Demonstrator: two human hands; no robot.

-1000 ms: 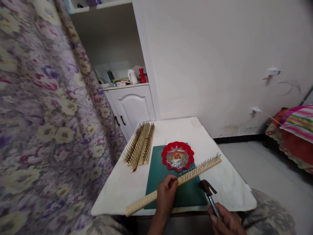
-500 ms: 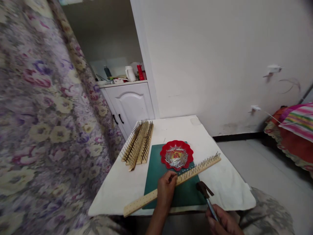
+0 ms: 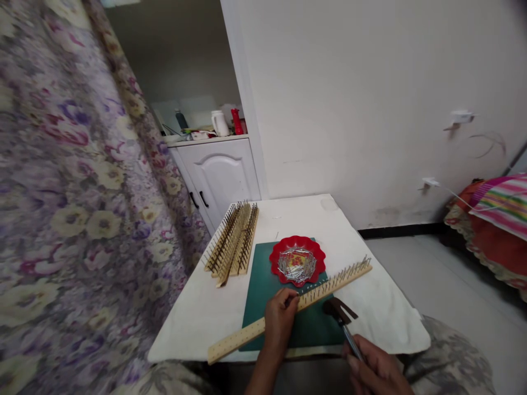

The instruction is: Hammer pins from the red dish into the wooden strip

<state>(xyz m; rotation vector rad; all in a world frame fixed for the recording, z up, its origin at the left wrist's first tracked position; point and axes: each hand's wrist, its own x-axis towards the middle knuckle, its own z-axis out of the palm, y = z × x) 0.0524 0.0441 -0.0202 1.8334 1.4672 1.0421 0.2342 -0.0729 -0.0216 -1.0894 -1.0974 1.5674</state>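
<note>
A wooden strip (image 3: 236, 338) lies slanted over a green mat (image 3: 263, 260). Rows of upright nails stand along its right part, while small holes mark the bare left part. My left hand (image 3: 280, 318) rests over the strip's middle, thumb and fingertips pinched around a nail at the end of the nailed rows; the fingers mostly hide it. In my right hand (image 3: 376, 365) is a claw hammer (image 3: 340, 312), gripped by its handle. Its head hangs just to the right of my left hand, near the strip's lower edge and apart from the nails.
Behind the strip, a red scalloped bowl (image 3: 296, 241) of loose nails stands on the mat. Several nail-studded wooden strips (image 3: 234, 241) lie at the left of the white-covered table (image 3: 185, 334). A floral curtain (image 3: 94, 219) hangs on the left, with a white cabinet (image 3: 222, 170) behind.
My right hand has brought the hammer slightly up and to the left, closer to the strip. My left hand keeps its place, still pinched.
</note>
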